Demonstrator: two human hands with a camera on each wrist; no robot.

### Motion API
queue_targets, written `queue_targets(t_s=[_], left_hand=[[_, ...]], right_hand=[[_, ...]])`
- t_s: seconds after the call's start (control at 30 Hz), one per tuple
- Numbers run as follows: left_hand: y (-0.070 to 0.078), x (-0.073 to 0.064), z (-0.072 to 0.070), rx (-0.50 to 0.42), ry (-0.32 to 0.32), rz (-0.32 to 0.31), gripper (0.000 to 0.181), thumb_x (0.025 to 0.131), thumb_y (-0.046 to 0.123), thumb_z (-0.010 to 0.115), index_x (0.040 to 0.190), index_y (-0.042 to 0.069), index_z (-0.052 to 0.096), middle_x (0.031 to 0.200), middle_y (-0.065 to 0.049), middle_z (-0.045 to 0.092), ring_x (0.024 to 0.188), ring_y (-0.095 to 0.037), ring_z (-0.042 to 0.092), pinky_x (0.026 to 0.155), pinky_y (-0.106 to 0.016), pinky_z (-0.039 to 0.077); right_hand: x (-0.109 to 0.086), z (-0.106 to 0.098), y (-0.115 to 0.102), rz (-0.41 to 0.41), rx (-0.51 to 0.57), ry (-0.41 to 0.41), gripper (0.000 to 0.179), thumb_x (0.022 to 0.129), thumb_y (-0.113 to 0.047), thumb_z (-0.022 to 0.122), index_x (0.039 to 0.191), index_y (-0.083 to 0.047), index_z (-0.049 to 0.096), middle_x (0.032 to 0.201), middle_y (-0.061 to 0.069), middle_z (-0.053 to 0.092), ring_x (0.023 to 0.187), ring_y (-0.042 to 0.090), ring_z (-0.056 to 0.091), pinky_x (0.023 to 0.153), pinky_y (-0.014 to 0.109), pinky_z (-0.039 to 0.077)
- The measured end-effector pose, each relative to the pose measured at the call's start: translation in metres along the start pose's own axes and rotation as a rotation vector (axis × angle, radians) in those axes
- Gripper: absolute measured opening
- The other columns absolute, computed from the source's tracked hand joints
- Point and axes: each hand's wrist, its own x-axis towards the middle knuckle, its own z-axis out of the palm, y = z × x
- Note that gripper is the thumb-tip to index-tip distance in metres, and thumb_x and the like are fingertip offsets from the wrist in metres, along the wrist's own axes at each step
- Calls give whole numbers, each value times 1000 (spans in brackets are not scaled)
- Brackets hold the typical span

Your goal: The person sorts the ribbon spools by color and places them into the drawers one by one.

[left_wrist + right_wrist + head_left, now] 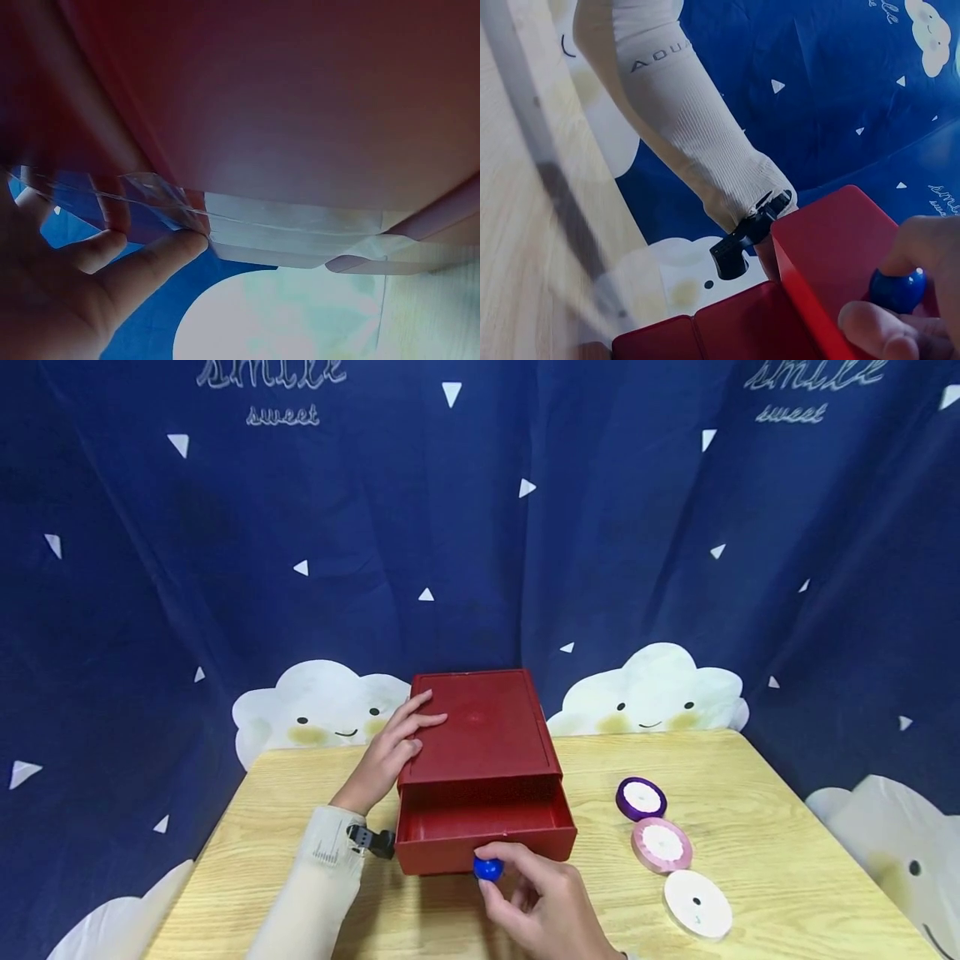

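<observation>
A dark red drawer box (480, 727) stands on the wooden table, its drawer (438, 856) pulled part way out so that the red inside shows. My left hand (384, 756) rests against the box's upper left edge, fingers spread over the top. In the left wrist view the fingertips (191, 241) touch the box's side (300, 112), near a clear strip. On the drawer's front is a round blue knob (487, 868). My right hand (551, 906) pinches this knob between thumb and forefinger, also seen in the right wrist view around the blue knob (898, 290).
To the right of the box, three spools lie in a row: a purple spool (642, 799), a pink spool (662, 845) and a white spool (697, 903). A dark blue curtain (480, 527) with clouds hangs behind the table (780, 860). A black wrist camera (371, 841) sits beside the drawer's left side.
</observation>
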Motion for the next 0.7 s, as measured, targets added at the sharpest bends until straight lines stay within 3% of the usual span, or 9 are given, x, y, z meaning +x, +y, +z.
queue_targets(t_s=[0.37,0.7], left_hand=[[1,0,1,-14,-5,-31,43,84,-3,36,124,2,52,145,-12,23,133,-31,17,97,-56,25],[-2,0,2,-2,-3,-12,41,85,-2,37,123,3,53,146,-12,21,133,-31,16,97,-57,24]], right_hand=[[-6,-1,-5,-25,9,12,35,75,-14,72,105,-24,61,67,-17,53,49,-10,39,44,7,33],[-13,-5,-12,38,5,-6,30,78,-21,70,105,-26,61,68,-15,53,50,-7,41,44,7,34]])
